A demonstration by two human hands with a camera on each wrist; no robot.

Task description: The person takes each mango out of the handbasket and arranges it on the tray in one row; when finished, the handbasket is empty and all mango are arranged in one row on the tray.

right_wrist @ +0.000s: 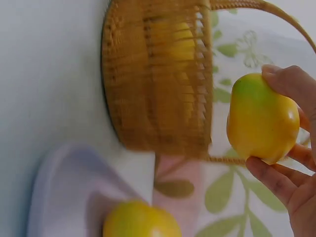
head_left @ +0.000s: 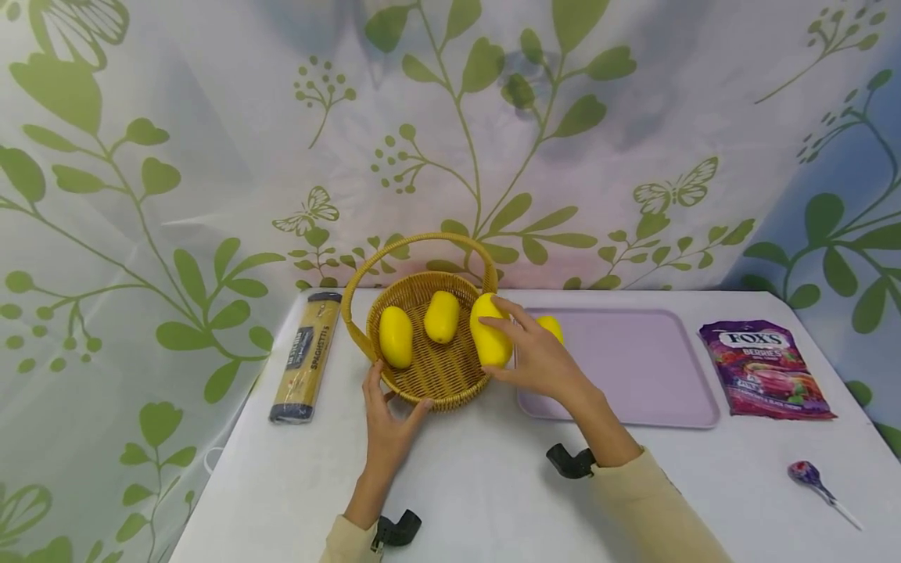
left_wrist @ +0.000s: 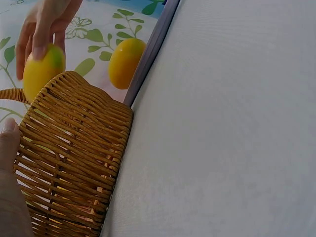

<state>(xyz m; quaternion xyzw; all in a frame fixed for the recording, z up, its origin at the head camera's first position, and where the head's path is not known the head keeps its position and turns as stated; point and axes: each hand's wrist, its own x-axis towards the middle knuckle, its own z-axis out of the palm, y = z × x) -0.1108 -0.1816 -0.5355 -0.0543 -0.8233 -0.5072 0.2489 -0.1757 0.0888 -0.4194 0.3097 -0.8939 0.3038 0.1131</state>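
A yellow mango (head_left: 490, 331) with a green blush is held in my right hand (head_left: 542, 360), thumb and fingertips around it. In the head view it overlaps the right rim of the wicker basket (head_left: 450, 403); in the right wrist view the mango (right_wrist: 263, 118) shows beside the basket's open top. Two more mangoes, one on the left (head_left: 396, 336) and one at the back (head_left: 442, 317), lie inside the basket. My left hand (head_left: 390, 426) holds the basket's front left side, thumb (left_wrist: 7, 143) by the rim. Another mango (head_left: 551, 327), partly hidden by my right hand, lies on the lilac tray (head_left: 633, 367).
Left of the basket lies a spaghetti packet (head_left: 304, 360). Right of the tray is a purple candy bag (head_left: 767, 367), with a lollipop (head_left: 820, 489) in front of it. The basket's arched handle (head_left: 422, 238) rises over its back. A patterned cloth (head_left: 232, 156) hangs behind the white table.
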